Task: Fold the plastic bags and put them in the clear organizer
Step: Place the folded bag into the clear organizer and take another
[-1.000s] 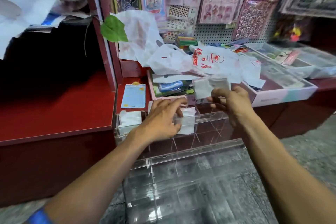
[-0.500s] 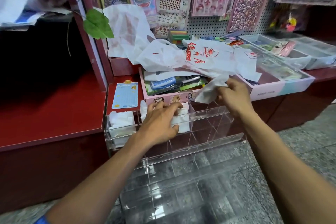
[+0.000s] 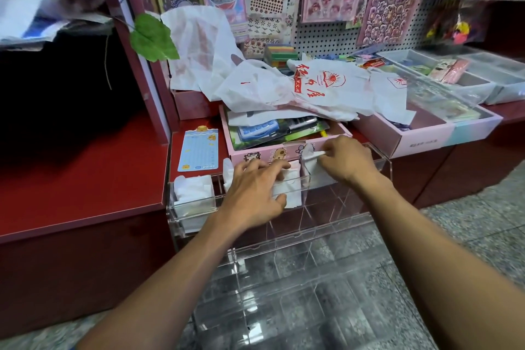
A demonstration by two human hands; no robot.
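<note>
The right hand pinches a light, slippery folded bag by its top edge into the organizer, while the flat-fingered left hand presses springy folded bags down.

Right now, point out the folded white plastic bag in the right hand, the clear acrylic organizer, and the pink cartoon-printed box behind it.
Folded white plastic bag (image 3: 314,167), head view: its upper body.
Clear acrylic organizer (image 3: 350,199), head view: bare front wall.
Pink cartoon-printed box (image 3: 255,154), head view: front face.
</note>
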